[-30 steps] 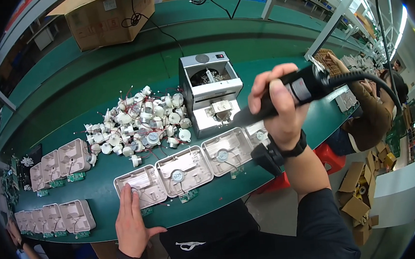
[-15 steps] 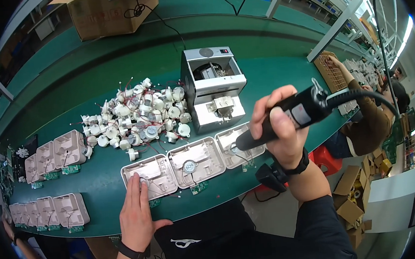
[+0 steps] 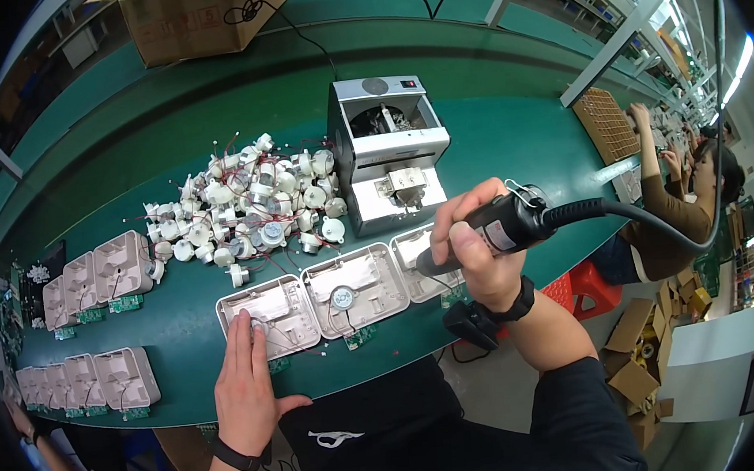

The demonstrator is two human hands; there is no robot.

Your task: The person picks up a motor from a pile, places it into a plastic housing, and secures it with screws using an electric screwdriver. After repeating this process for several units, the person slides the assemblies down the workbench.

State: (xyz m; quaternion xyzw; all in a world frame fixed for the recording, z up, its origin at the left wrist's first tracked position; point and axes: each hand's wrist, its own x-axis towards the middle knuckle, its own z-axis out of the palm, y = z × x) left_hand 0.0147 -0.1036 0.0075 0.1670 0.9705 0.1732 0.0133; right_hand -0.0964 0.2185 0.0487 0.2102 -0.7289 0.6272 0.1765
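Note:
My right hand (image 3: 490,266) is wrapped round a black corded electric screwdriver (image 3: 504,223), raised in front of the rightmost of three white plastic housings. Its tip is hidden by the hand and the tool's body. My left hand (image 3: 245,383) lies with fingers stretched out on the near edge of the leftmost housing (image 3: 281,305). Between them is the middle housing (image 3: 372,280), with a round white-and-metal part (image 3: 342,298) in it and a green circuit board (image 3: 358,338) hanging at its near side. The right housing (image 3: 409,249) is partly covered by my right hand.
A grey screw feeder (image 3: 393,159) stands behind the housings. Left of it lies a heap of white motor-like parts (image 3: 254,196) with red wires. More housings (image 3: 127,379) line the left side. A co-worker (image 3: 675,199) sits at the right; a red stool (image 3: 594,289) is nearby.
My right hand has brought the screwdriver left and slightly down, tilting its rear end lower. My left hand stays on the left housing.

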